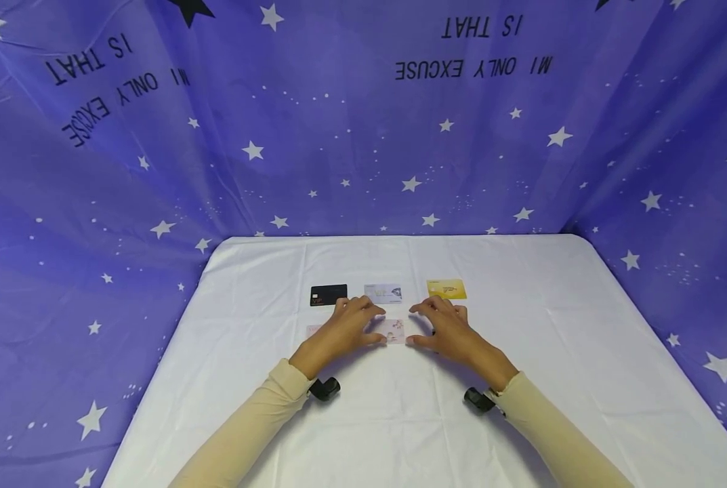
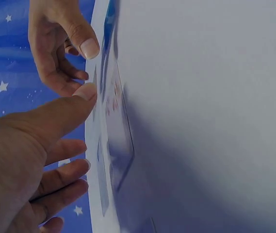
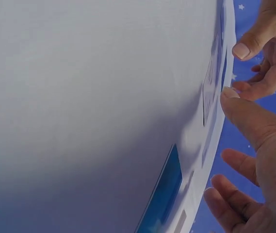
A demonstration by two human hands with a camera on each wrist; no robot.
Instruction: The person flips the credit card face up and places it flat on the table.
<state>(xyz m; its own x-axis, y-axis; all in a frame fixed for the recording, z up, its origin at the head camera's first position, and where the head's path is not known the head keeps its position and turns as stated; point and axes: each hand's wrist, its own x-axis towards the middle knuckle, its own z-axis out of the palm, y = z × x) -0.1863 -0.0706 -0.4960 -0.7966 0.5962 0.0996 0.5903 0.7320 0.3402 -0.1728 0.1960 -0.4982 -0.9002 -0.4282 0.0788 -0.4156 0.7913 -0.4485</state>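
Observation:
My left hand [image 1: 352, 325] hovers over the front row of cards, thumb and fingers spread apart with nothing between them. Its thumb tip overlaps a pink flowered card [image 1: 395, 332] in the head view. Beneath that same hand, another pinkish card [image 1: 313, 330] is mostly hidden. Facing it, my right hand [image 1: 451, 331] is held with loosely bent fingers and an empty grasp. A blue card [image 3: 167, 187] lies below this hand in the right wrist view, covered by it in the head view. Behind the hands lie a black VIP card [image 1: 328, 294], a pale silver-lilac card [image 1: 383, 293] and a yellow card [image 1: 448, 289].
A white cloth covers the table [image 1: 583, 379], whose far edge meets a purple starred curtain [image 1: 363, 135]. Black wrist cameras [image 1: 325, 389] hang under both sleeves, close to the cloth.

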